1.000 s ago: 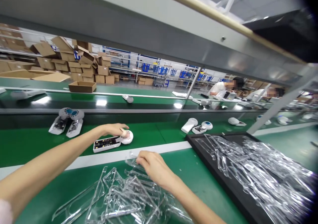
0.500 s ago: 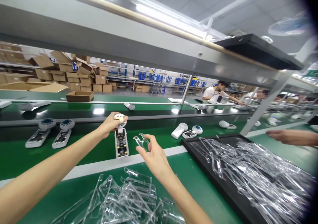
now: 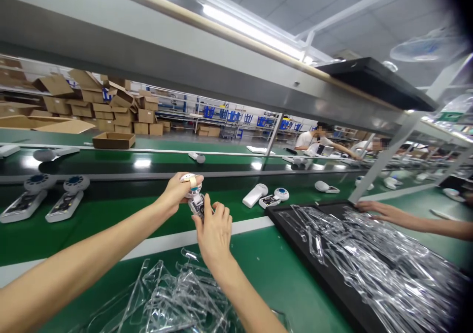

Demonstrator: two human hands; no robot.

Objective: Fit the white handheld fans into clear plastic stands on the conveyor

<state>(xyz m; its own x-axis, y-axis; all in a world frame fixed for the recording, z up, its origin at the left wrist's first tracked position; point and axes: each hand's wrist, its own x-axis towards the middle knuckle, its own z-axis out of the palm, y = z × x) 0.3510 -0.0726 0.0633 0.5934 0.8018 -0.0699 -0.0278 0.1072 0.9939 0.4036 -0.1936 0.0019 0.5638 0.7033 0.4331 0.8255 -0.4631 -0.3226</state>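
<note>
My left hand (image 3: pixel 179 191) grips the round head of a white handheld device (image 3: pixel 192 195) above the green belt. The device's open body shows dark electronics, partly covered by my right hand (image 3: pixel 215 227). My right fingers are closed around that body, at the clear plastic frame (image 3: pixel 196 206), which is mostly hidden behind them. Below both hands, a loose pile of clear plastic pieces (image 3: pixel 181 298) lies on the green worktop. Two similar open devices, a nearer one (image 3: pixel 66 202) and another (image 3: pixel 24 202), rest on the belt at left.
A black tray (image 3: pixel 306 264) full of clear plastic pieces stands at right, with another person's hand (image 3: pixel 377 209) over its far edge. More devices (image 3: pixel 273 198) lie along the belt. A metal post (image 3: pixel 384 158) and an overhead shelf (image 3: pixel 221 72) frame the station.
My right hand has brought the clear plastic frame left onto the device, which is now tilted. Devices on the belt have shifted left in view. The other person's hand has moved to the tray.
</note>
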